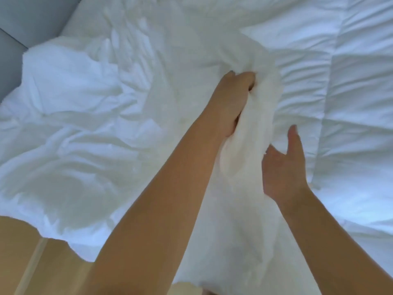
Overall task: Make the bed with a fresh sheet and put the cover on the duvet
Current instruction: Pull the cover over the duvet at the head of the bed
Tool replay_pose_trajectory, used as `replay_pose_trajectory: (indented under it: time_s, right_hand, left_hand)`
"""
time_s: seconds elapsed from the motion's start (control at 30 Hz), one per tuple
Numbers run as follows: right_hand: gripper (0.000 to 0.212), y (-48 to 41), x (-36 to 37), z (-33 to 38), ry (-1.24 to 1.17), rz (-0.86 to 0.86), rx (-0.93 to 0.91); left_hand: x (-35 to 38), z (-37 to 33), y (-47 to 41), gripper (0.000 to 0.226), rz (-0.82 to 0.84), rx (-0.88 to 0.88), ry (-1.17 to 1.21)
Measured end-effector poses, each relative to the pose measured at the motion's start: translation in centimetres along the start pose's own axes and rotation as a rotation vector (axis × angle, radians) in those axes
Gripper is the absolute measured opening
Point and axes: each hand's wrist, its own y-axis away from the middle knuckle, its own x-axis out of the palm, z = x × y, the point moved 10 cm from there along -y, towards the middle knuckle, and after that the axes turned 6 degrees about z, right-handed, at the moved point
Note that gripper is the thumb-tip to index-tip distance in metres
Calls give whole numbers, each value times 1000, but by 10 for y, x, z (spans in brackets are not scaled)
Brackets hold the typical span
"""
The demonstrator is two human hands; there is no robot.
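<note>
A crumpled white duvet cover [85,128] lies over the left and middle of the bed. A quilted white duvet [348,103] with stitched seams spreads over the right side. My left hand [232,101] reaches forward and grips a raised fold of the white cover, fingers curled into the cloth. My right hand [285,167] sits lower and to the right, fingers straight and spread, its palm against the same bunched fold. Both forearms are bare.
A grey wall or headboard [32,15] shows at the top left beyond the bedding. Light wooden floor [32,262] is visible at the bottom left, below the hanging edge of the cover.
</note>
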Motion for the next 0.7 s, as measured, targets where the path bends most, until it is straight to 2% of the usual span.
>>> replay_pose_trajectory:
  time_s: [0.07, 0.1, 0.17, 0.23, 0.3, 0.33, 0.37, 0.43, 0.5, 0.53, 0.57, 0.63, 0.7]
  right_hand:
    - [78, -26, 4, 45, 3, -54, -84]
    - [73, -40, 15, 62, 102, -54, -82]
    - [54, -68, 31, 85, 321, -72, -15]
    - [24, -93, 27, 95, 629, -191, 92]
    - [12, -111, 26, 99, 897, -291, 164]
    - [12, -120, 36, 107, 963, -277, 101]
    - [15, -126, 48, 123, 983, -299, -5]
    - [25, -131, 50, 178, 934, -501, -248]
    - [20, -114, 26, 233, 1083, -728, -383]
    - [20, -105, -4, 250, 997, -830, -424]
    - [30, -98, -35, 251, 868, -874, -413]
    - [37, -90, -82, 211, 710, -812, -313]
    - [33, -76, -115, 129, 523, -707, -110]
  left_hand:
    - [22, -3, -4, 16, 119, -20, -229]
    - [27, 4, -7, 14, 165, -55, -397]
    - [31, 16, -13, 16, 237, -91, -582]
    - [31, 25, -20, 23, 314, -82, -661]
    - [24, 27, -29, 18, 343, -73, -684]
    - [19, 24, -36, 19, 337, -50, -658]
    - [14, 16, -43, 27, 301, 9, -623]
    - [11, -4, -56, 41, 197, 130, -504]
    - [38, 1, -60, 42, 270, 118, -344]
    - [60, 17, -57, 46, 358, 55, -346]
    - [80, 39, -49, 52, 449, -13, -417]
    - [90, 92, -29, 64, 547, -91, -666]
    - [62, 136, -6, 77, 485, -121, -938]
